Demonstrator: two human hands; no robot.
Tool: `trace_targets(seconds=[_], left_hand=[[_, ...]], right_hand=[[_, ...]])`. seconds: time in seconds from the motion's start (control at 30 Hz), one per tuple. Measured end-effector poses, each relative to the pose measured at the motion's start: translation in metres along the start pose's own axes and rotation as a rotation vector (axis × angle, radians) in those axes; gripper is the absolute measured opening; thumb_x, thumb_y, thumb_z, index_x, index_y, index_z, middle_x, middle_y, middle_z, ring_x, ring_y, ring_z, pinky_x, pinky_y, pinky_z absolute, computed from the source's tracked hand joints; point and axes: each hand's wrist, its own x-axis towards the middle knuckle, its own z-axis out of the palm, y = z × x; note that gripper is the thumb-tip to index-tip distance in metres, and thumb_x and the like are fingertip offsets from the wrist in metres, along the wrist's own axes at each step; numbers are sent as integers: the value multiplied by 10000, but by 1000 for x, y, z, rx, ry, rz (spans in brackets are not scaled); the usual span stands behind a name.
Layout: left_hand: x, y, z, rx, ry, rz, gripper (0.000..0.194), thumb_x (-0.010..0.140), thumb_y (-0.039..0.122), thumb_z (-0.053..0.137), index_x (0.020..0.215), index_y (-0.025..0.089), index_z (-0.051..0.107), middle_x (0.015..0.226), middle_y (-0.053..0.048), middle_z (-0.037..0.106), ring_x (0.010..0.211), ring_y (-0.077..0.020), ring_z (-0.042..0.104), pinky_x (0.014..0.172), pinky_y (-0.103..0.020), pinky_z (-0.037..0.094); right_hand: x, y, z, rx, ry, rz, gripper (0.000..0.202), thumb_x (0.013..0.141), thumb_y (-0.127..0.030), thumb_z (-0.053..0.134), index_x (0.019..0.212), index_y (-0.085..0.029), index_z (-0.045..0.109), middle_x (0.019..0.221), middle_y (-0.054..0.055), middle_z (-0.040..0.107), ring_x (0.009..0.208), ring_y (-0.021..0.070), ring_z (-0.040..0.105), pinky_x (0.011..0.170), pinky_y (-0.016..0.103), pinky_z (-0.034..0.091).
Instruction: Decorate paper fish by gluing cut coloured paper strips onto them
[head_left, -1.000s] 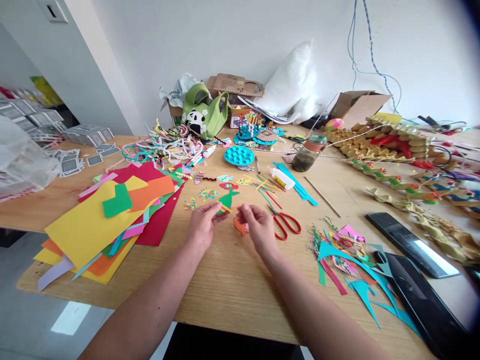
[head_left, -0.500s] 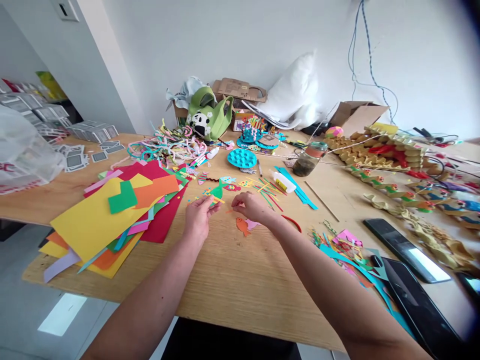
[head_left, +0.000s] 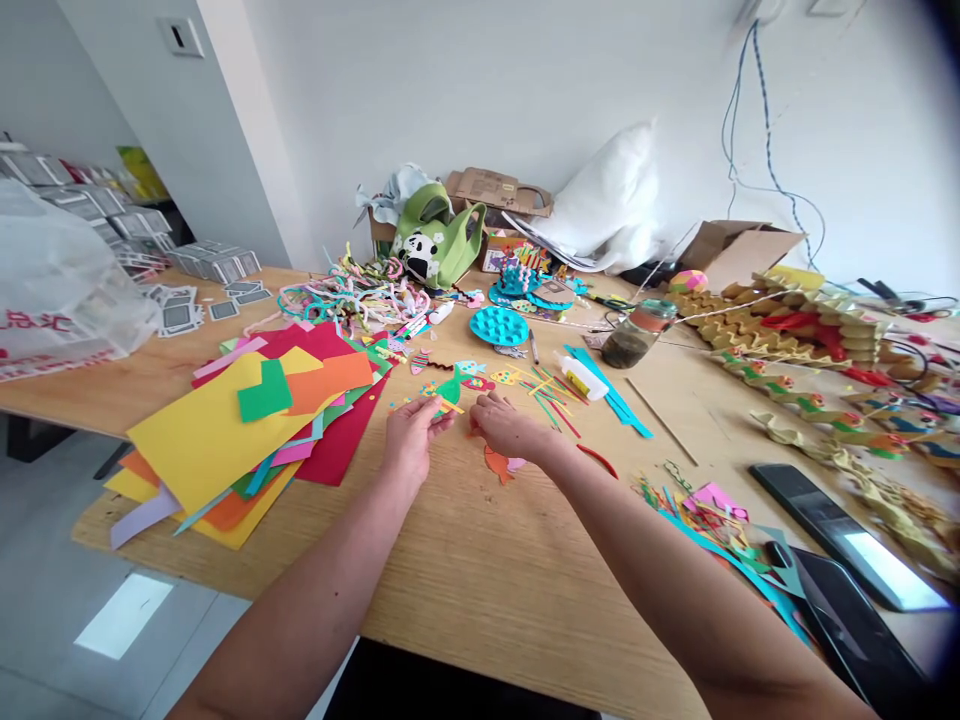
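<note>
Pinched in my left hand (head_left: 409, 440) is a green paper fish (head_left: 452, 384), with a yellow paper strip (head_left: 450, 405) lying across it near my fingertips. My right hand (head_left: 506, 425) is closed just to its right, fingertips together on a small orange paper strip that is mostly hidden. Under the right wrist lie an orange paper fish (head_left: 497, 463) and a lilac paper piece (head_left: 516, 464), partly covered. Beyond the hands are a red paper fish (head_left: 478, 383), a yellow paper fish (head_left: 504, 377) and several thin coloured paper strips (head_left: 551, 398).
Stacked coloured paper (head_left: 195, 425) covers the left side. A glue bottle (head_left: 583, 377), blue paper strips (head_left: 611, 395), a wooden stick (head_left: 661, 420) and a glass jar (head_left: 636, 335) stand or lie to the right. Scissors (head_left: 787, 570), a phone (head_left: 840, 530) and paper scraps (head_left: 712, 515) are nearer right.
The camera view has shifted, so the whole scene sits farther right in the picture. My right hand has turned slightly, its fingers more downward. The left still pinches the green fish.
</note>
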Motion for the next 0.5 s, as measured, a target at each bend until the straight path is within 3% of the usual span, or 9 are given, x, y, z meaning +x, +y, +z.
trace_targets(seconds=[0.2, 0.37, 0.5], left_hand=[[2, 1, -1, 3, 11, -2, 141, 619, 171, 777, 669, 124, 654, 652, -23, 676, 597, -154, 671, 644, -284, 527], [3, 1, -2, 19, 3, 0, 167, 612, 193, 788, 676, 131, 647, 678, -26, 684, 619, -161, 679, 653, -290, 531], [3, 2, -3, 14, -9, 2, 172, 603, 197, 792, 683, 129, 656, 686, -31, 695, 632, -161, 681, 668, -289, 540]], right_hand=[[-1, 7, -1, -94, 109, -61, 205, 898, -167, 534, 1041, -144, 679, 1058, 136, 637, 1074, 246, 495, 849, 327, 370], [-2, -4, -10, -362, 67, -238, 202, 880, -121, 516, 899, -123, 717, 928, 128, 678, 973, 257, 548, 854, 369, 351], [-2, -14, -14, -420, 55, -268, 209, 876, -130, 522, 871, -140, 730, 898, 119, 691, 935, 248, 570, 817, 355, 356]])
